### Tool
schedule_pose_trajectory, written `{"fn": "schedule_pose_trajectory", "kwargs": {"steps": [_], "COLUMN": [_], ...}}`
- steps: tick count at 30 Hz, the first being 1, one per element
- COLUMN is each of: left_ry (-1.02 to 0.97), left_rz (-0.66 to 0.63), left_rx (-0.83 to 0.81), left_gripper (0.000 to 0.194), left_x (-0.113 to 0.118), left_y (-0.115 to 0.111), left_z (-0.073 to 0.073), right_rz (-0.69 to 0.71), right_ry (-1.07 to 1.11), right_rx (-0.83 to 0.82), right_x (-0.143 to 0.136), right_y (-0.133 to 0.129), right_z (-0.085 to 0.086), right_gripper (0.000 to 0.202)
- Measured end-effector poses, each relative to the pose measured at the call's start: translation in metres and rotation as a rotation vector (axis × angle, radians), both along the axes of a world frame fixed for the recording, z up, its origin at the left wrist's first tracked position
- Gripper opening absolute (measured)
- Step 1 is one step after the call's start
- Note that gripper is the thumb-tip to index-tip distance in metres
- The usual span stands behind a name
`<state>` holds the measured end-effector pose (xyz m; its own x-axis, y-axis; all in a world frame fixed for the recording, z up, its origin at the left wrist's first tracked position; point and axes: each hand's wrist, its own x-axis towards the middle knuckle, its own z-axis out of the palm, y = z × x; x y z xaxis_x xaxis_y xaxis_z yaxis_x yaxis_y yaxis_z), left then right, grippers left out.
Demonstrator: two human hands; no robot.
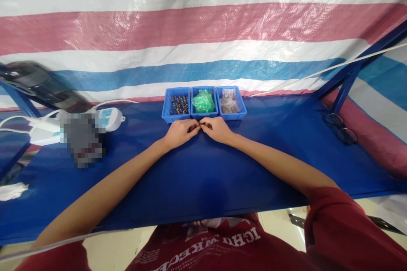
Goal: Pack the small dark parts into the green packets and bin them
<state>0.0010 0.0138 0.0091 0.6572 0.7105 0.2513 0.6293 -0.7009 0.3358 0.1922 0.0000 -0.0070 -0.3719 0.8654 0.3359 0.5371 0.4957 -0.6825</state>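
By the blue rectangular plastic bins (pixel 235 117), left hand (pixel 181 133) and right hand (pixel 218 129) pinch a tiny dark thingy (pixel 200 125), mostly hidden tbh.

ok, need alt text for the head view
A person's left hand and right hand meet, pinching a tiny item too small to identify, before three blue bins on a blue table. Left to right, the bins hold small dark metallic parts, green material in clear plastic, and clear bags. Glasses lie far right.
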Motion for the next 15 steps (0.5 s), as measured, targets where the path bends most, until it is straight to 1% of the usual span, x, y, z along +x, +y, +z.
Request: {"fn": "schedule_pose_trajectory", "kwargs": {"steps": [15], "left_ry": [-0.006], "left_rz": [0.002], "left_rx": [0.009], "left_gripper": [0.025], "left_x": [0.0008], "left_y": [-0.0003], "left_z": [-0.0015], "right_rz": [0.000], "right_ry": [-0.017], "right_rx": [-0.026], "right_x": [0.0018], "right_y": [0.0003], "right_z": [-0.0004], "right_gripper": [0.016]}}
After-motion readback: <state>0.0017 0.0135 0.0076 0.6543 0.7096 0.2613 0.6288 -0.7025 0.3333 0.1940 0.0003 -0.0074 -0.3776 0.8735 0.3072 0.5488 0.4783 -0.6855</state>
